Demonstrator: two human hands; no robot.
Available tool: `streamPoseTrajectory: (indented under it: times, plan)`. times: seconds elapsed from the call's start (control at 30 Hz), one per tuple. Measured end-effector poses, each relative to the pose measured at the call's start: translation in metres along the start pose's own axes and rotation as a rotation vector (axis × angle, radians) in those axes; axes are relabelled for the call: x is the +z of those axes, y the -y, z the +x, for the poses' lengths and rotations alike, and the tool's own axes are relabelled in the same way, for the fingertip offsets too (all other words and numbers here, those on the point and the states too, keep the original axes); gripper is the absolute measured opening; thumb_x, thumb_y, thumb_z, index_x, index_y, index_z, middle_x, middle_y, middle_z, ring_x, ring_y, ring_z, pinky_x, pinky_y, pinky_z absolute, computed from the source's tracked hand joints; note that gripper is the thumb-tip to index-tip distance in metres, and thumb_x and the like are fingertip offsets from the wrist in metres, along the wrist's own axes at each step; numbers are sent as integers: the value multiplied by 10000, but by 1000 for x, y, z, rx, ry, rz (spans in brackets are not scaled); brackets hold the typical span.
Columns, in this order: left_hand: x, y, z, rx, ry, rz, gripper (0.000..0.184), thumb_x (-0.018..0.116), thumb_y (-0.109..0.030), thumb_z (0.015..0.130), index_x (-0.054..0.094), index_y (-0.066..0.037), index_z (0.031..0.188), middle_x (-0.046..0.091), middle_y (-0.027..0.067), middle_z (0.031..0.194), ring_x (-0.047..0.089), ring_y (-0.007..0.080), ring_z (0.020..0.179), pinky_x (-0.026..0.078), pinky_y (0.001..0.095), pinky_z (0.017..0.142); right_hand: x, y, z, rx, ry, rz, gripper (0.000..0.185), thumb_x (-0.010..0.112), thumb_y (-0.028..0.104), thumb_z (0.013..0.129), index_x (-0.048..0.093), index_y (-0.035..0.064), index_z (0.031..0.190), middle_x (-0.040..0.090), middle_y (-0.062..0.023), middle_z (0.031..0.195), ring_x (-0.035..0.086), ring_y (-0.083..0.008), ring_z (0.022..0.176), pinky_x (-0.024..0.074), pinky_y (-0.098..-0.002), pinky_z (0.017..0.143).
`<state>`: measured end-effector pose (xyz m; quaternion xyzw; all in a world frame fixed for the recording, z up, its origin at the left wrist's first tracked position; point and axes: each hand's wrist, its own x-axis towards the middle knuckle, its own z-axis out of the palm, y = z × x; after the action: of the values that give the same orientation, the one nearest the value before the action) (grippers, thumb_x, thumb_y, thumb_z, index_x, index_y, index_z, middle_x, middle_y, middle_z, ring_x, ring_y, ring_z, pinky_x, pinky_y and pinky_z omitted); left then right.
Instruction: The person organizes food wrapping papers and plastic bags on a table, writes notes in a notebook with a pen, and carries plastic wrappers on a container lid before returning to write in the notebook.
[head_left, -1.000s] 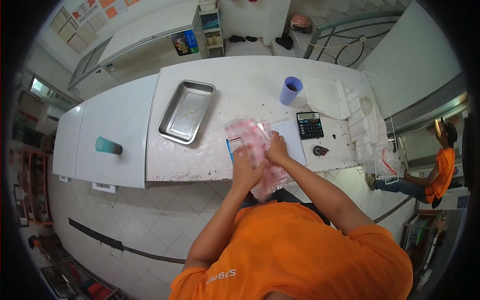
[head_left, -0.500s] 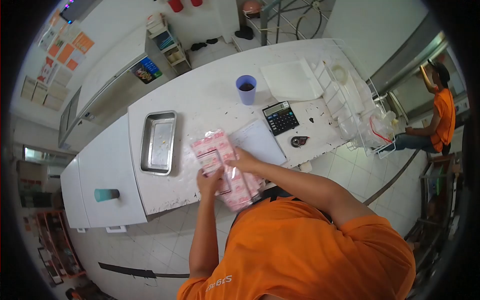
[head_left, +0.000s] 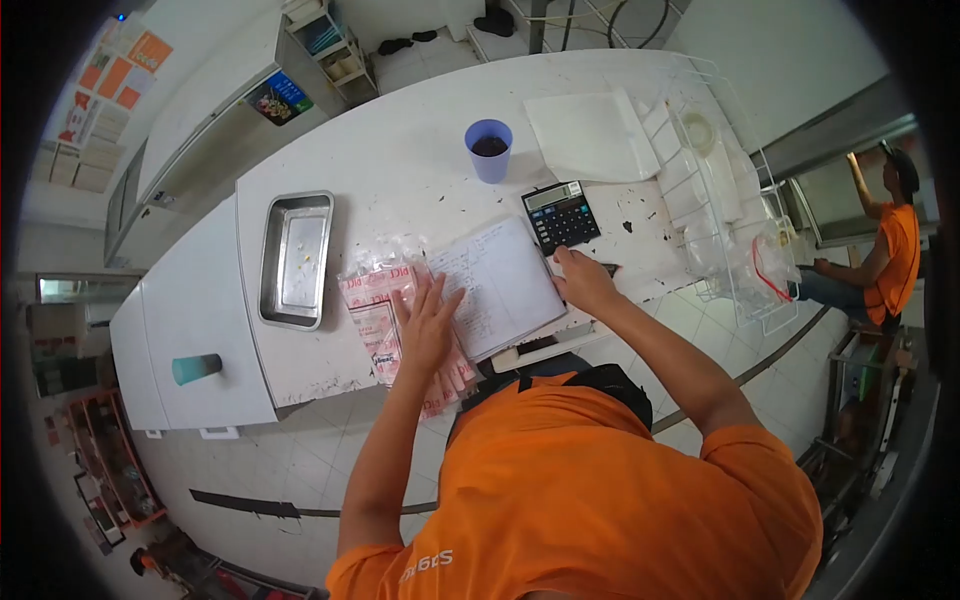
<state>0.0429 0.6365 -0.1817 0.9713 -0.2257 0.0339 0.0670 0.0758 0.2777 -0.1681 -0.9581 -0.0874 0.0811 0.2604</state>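
Pink-and-white printed plastic packaging (head_left: 372, 325) lies at the front edge of the white table. My left hand (head_left: 427, 322) rests on its right side with fingers spread, the fingertips near the notebook. The open notebook (head_left: 500, 285) has handwriting on its page and lies just right of the packaging. My right hand (head_left: 585, 280) is at the notebook's right edge, fingers bent together; what they hold, if anything, is hidden. Directly above that hand sits a black calculator (head_left: 561, 216). A small dark object (head_left: 611, 269) is partly hidden behind the right hand.
A metal tray (head_left: 297, 260) stands left of the packaging. A blue cup (head_left: 488, 151) with dark contents is beyond the notebook. White sheets (head_left: 590, 135) and a wire rack (head_left: 715, 200) with plastic bags are at the right. A teal cup (head_left: 197, 368) lies far left. A person (head_left: 890, 250) sits far right.
The packaging has moved left and down onto the table edge, uncovering the notebook. My right hand has left the packaging and moved right to the notebook's edge. My left hand has flattened out.
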Motion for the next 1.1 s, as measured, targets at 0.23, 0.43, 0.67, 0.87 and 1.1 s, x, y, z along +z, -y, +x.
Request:
streamPoseTrajectory:
  times: [0.23,0.43,0.67,0.87,1.1]
  plan:
    - [-38,-30,17,-44,144,-113,596,708,-517,930,640,-307,1484,427,92,1690,377,327,1564,38,835,1211,-2,16,15,28,155,-130,313,456,128,1029,510,-4,1307,718,-290,1010,731,-504,909,596,-598,801]
    - [-35,-28,18,-74,145,-96,717,737,-639,862,630,-324,1497,453,101,1665,381,315,1559,17,826,1225,-56,47,15,8,175,325,348,541,-20,961,606,-21,1303,734,-181,947,784,-302,879,638,-410,758]
    - [-32,-29,16,-69,107,-99,750,765,-629,828,624,-325,1499,482,99,1629,407,302,1532,18,824,1228,-9,50,58,180,182,941,216,597,50,1044,663,11,1246,680,-99,931,691,-158,810,580,-287,711]
    - [-32,-30,15,-76,115,-101,778,780,-620,812,612,-322,1511,479,116,1622,397,307,1537,10,826,1226,38,44,86,-92,-45,1058,137,745,129,970,694,4,950,677,-83,865,702,-169,809,562,-322,716]
    - [-32,-29,14,-75,87,-132,791,793,-590,798,604,-308,1512,500,133,1571,395,314,1531,30,818,1229,68,38,86,-47,-179,741,161,812,91,827,679,1,823,693,-92,835,702,-192,756,572,-327,739]
